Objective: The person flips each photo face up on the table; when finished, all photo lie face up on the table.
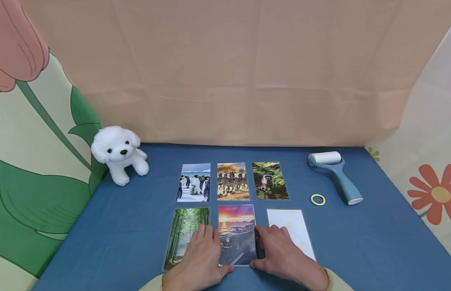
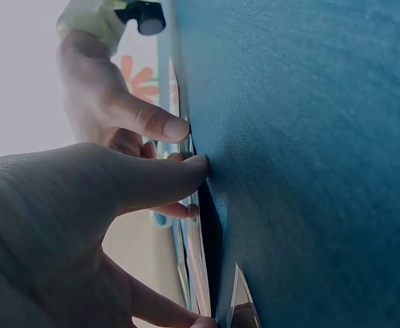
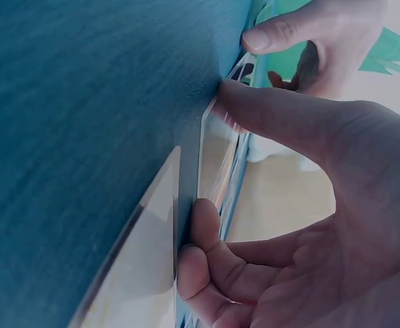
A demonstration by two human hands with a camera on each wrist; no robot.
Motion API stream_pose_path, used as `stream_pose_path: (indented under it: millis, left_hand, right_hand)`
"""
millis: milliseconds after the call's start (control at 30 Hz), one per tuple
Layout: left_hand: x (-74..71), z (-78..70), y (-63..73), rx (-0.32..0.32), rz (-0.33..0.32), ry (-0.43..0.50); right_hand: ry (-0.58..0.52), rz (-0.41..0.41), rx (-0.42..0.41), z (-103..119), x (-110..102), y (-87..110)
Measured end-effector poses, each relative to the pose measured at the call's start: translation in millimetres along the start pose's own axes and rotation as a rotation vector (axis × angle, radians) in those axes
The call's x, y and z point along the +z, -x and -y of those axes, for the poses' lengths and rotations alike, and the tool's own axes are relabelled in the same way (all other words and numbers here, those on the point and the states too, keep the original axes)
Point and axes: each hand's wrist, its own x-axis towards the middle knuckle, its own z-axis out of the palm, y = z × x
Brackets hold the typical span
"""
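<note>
A glossy card with a vintage car and sunset (image 1: pixel 237 234) is in the middle of the front row, between both hands. The left hand (image 1: pixel 198 258) holds its left side, thumb near the lower corner, and overlaps the bamboo forest card (image 1: pixel 178 230). My right hand (image 1: pixel 283 252) holds the right side, with thumb (image 3: pixel 268 113) at the near corner and fingers (image 3: pixel 207 222) along the edge. A dark shadow shows under the car card in the left wrist view. Partly behind the right hand lies a whitish card (image 1: pixel 292 226).
Behind are cards of penguins (image 1: pixel 194 182), zebras (image 1: pixel 232 182) and a raccoon (image 1: pixel 270 180). A white plush dog (image 1: pixel 118 151) sits back left on the blue table (image 1: pixel 120 226). To the right are a yellow-green ring (image 1: pixel 312 201) and a lint roller (image 1: pixel 341 182).
</note>
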Motion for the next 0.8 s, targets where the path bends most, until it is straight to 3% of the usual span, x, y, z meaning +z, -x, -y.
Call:
stream_pose_path:
  millis: [300, 467, 600, 800]
  left_hand:
    - [-2.8, -3.6, 0.8, -0.008, 0.016, -0.034]
    - [-4.6, -8.5, -0.1, -0.038, 0.010, -0.007]
    - [-7.1, -14.9, -3.6, -0.048, -0.032, 0.057]
    - [-9.4, -26.0, -12.7, 0.008, -0.048, 0.224]
  right_hand:
    - [0.038, 0.021, 0.009, 1.9, -1.3, 1.2]
    - [-0.012, -0.001, 0.001, -0.3, -2.9, 4.5]
    - [-0.066, -0.051, 0.011, -4.8, -7.3, 8.8]
    - [-0.084, -0.173, 0.048, -14.6, -13.5, 18.0]
